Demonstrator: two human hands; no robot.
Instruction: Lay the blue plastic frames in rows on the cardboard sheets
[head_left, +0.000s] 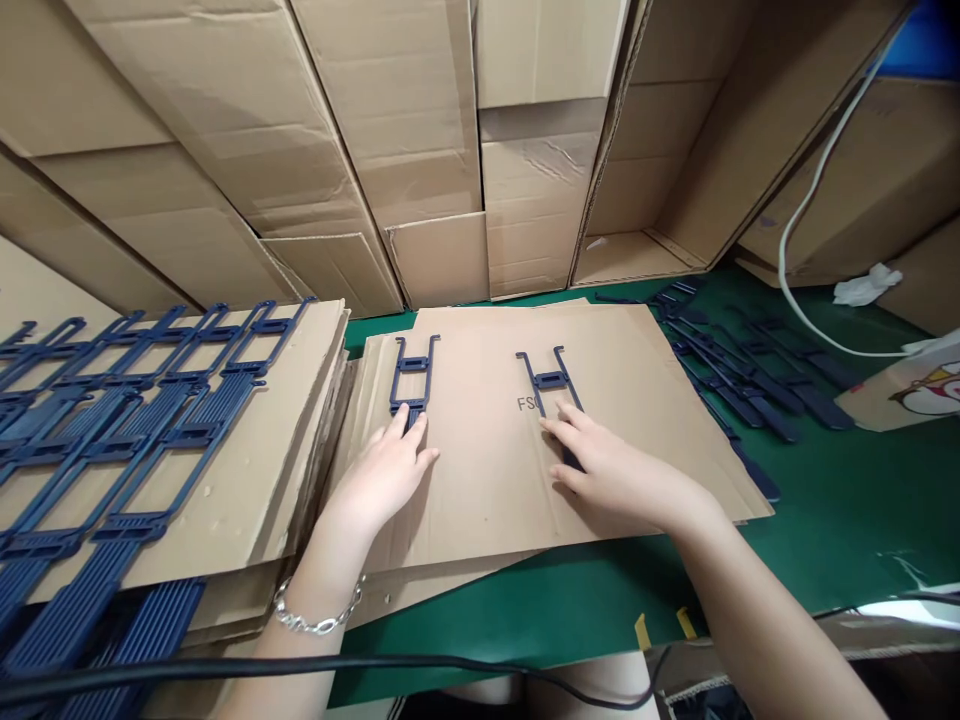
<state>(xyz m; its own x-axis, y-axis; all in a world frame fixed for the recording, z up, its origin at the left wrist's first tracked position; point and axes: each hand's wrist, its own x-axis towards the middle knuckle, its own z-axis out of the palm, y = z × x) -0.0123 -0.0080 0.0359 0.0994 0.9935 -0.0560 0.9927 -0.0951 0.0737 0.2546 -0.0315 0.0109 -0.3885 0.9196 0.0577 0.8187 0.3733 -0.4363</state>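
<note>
Across the front, a black cable (360,663); cardboard boxes (420,130) behind

Between the left hand (386,470) and the right hand (611,465), a bare strip of the cardboard sheet (480,510) leaves a lane running from the near edge to the far one. Upright cardboard boxes (435,130) wall off the back. On the left, the raised cardboard stack (240,490) and its dark-blue frames (199,435) block a low sideways pass. Loose blue pieces (757,385) clutter the right (a white cable (786,235) loops above them), while a black cable (375,662) crosses the near side.
</note>
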